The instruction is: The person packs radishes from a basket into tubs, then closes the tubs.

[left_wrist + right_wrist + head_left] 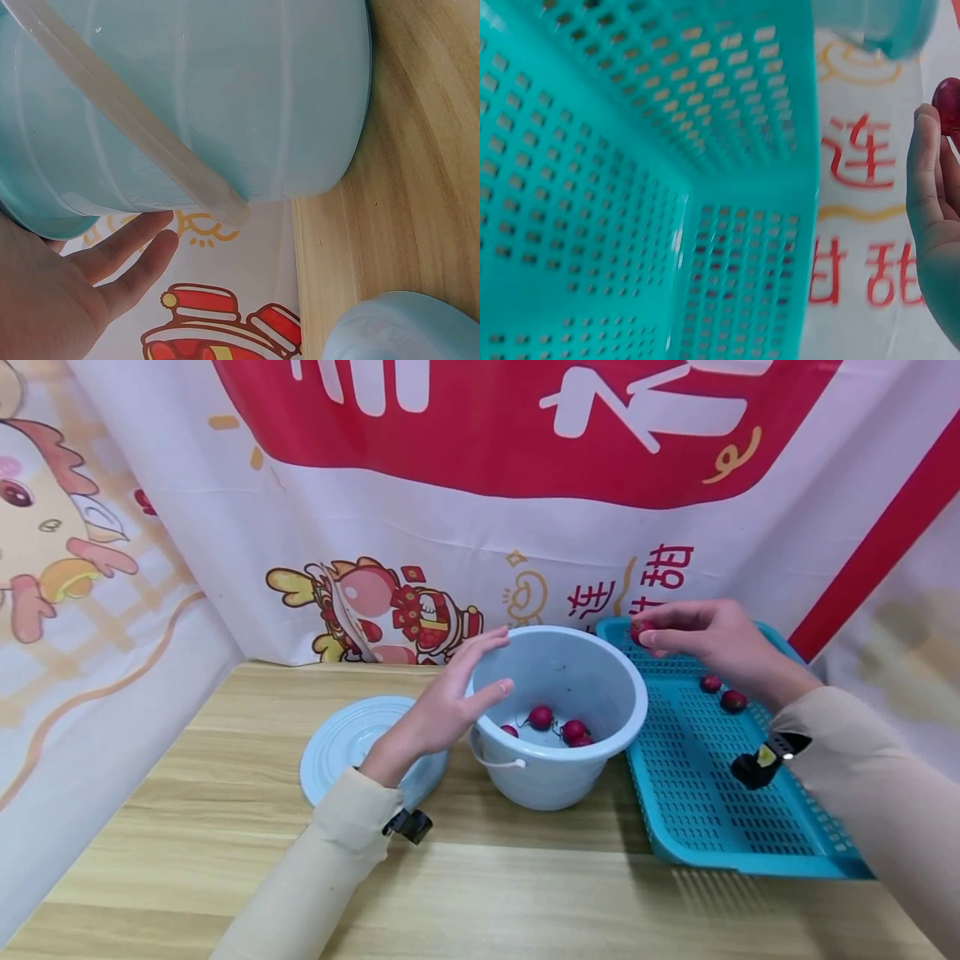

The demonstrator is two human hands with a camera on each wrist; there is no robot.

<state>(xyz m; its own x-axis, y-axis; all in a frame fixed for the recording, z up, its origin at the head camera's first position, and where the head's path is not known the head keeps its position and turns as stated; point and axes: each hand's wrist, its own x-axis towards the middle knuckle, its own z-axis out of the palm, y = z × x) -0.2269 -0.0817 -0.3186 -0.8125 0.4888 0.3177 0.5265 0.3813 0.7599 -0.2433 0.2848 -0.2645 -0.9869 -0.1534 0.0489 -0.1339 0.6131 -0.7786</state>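
My right hand pinches a red radish between thumb and fingers, above the far end of the teal basket. The right wrist view shows the same radish at the fingertips. My left hand is at the left side of the light blue bucket, thumb and fingers spread, fingertips right at the rim. Its extended fingers lie beside the bucket wall in the left wrist view. Several radishes with thin roots lie on the bucket's bottom. Two more radishes are in the basket.
The slotted teal basket stands right of the bucket, close against it. A round light blue lid lies on the wooden table, partly under my left forearm. A printed cloth hangs along the table's back edge.
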